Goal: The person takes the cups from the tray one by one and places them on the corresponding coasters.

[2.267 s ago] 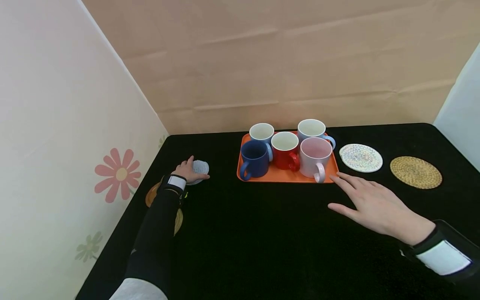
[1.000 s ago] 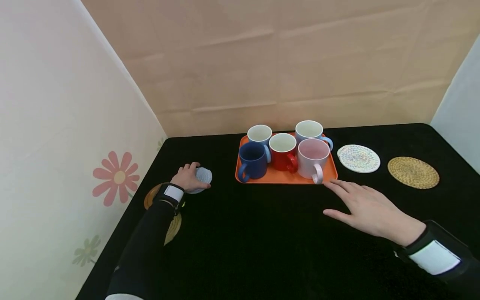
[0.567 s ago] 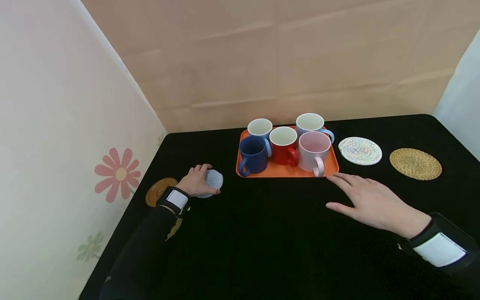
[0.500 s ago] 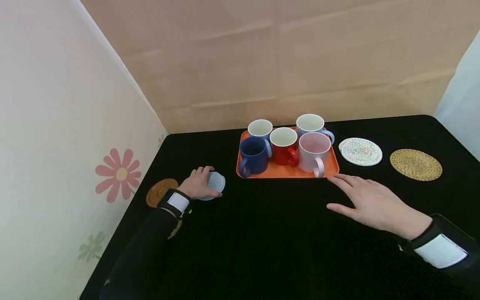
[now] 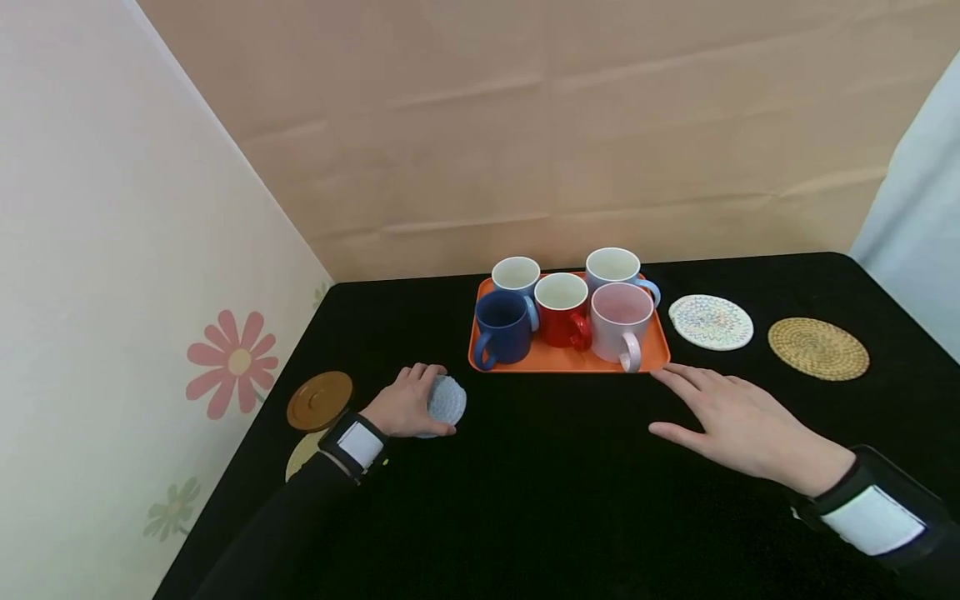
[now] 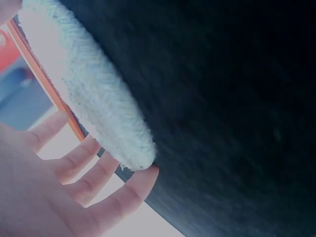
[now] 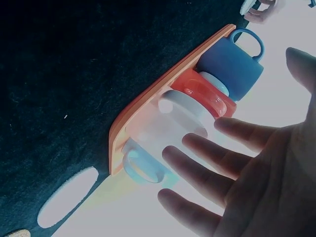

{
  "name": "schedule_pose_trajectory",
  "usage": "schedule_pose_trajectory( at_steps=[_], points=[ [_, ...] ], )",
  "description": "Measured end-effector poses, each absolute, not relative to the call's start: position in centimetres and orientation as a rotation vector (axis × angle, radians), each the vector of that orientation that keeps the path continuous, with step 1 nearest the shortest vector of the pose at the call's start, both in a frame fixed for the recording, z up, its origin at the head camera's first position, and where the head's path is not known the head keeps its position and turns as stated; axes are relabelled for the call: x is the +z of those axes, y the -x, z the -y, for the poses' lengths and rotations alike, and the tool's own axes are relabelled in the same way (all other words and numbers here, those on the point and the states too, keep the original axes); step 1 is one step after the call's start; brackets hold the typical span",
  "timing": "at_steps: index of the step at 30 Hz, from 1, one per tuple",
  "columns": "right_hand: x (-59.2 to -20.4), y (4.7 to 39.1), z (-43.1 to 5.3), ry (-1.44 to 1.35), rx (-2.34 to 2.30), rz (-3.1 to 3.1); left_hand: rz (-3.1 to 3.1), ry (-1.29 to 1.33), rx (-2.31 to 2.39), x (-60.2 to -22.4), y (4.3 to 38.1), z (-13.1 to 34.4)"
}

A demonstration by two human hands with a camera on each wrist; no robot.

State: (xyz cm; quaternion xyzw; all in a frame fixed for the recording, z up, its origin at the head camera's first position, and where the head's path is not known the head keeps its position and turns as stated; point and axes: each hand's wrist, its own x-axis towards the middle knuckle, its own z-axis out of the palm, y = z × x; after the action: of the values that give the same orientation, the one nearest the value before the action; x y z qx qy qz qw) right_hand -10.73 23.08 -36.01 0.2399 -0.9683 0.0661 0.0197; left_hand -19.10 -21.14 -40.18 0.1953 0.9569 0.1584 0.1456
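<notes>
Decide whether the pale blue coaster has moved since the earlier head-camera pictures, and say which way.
Yes. Judged against the orange tray, the pale blue coaster has moved to the right and lower in the head view.

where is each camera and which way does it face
Head: on the head, facing forward and down at the orange tray; left hand and right hand show.
Left wrist: on that wrist, looking across the left hand at the pale coaster.
Right wrist: on that wrist, looking past the right hand at the dark blue mug; left hand too.
Shared by head and right wrist: tray and mug.
</notes>
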Motion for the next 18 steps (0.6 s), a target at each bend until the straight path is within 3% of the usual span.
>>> schedule_pose_trajectory(
  at_steps=[18],
  points=[
    [-35.9,10.6,-22.9,-0.748,0.206,3.017,-2.696,-0.814,0.425,-40.0,17.1,17.2]
  ],
)
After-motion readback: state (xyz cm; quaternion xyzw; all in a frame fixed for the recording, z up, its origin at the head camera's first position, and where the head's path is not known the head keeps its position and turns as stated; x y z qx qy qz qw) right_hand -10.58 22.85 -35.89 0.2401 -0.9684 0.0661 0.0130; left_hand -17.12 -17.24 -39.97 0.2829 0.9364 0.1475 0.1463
